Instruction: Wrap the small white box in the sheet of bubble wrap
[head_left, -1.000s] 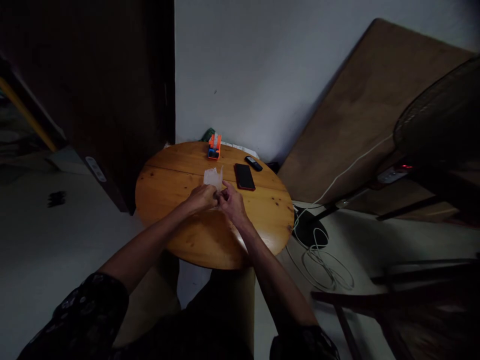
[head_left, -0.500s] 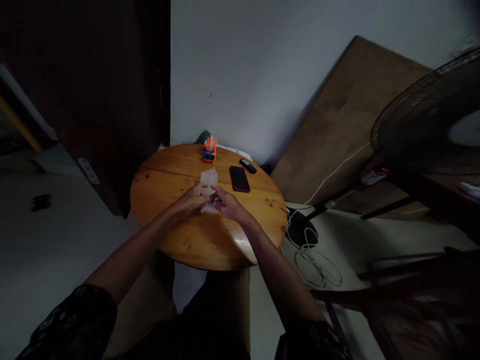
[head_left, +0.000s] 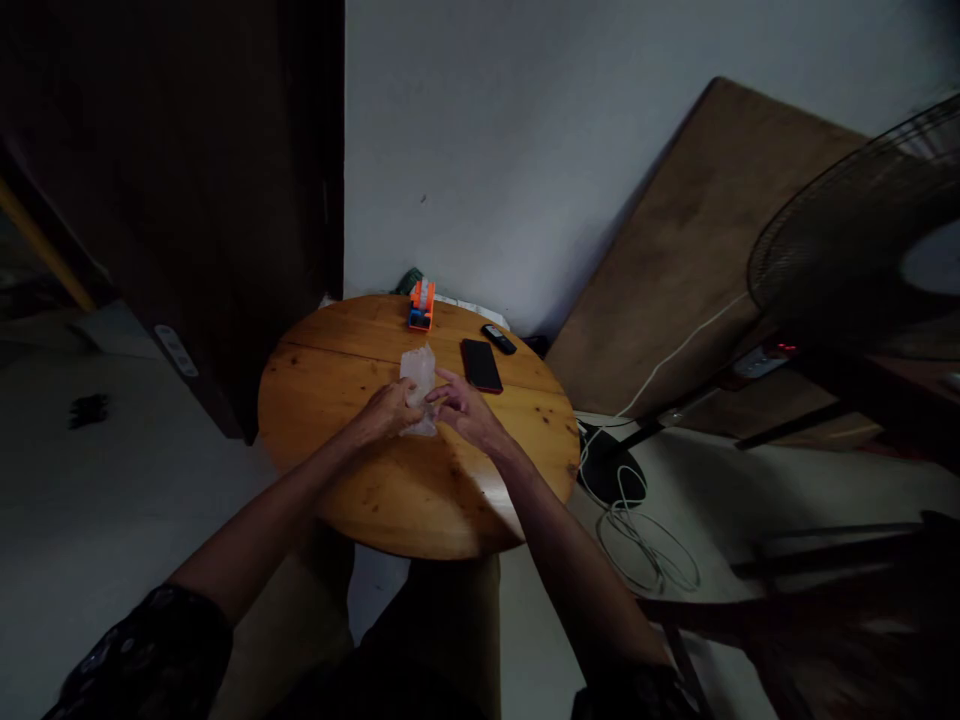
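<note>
A whitish, translucent packet (head_left: 418, 368), perhaps plastic wrap, lies in the middle of the round wooden table. What it contains I cannot make out. My left hand (head_left: 386, 410) grips its left side, thumb over the top and fingers partly hidden. At the packet's right edge is my right hand (head_left: 463, 411), its index finger stretched out and the other fingers loosely bent and apart. Its fingertips are at or just beside the wrap; whether they touch, I cannot tell.
On the round table (head_left: 360, 490), an orange tape dispenser (head_left: 421, 305) stands at the back. A dark phone (head_left: 481, 365) with a red edge and a black remote (head_left: 499, 339) lie right of the packet. A fan (head_left: 855, 240) and coiled cable (head_left: 637, 540) are further right.
My left hand has closed on the packet's left side. My right hand has drawn slightly right, away from the left, with its fingers more spread. The view has shifted a little.
</note>
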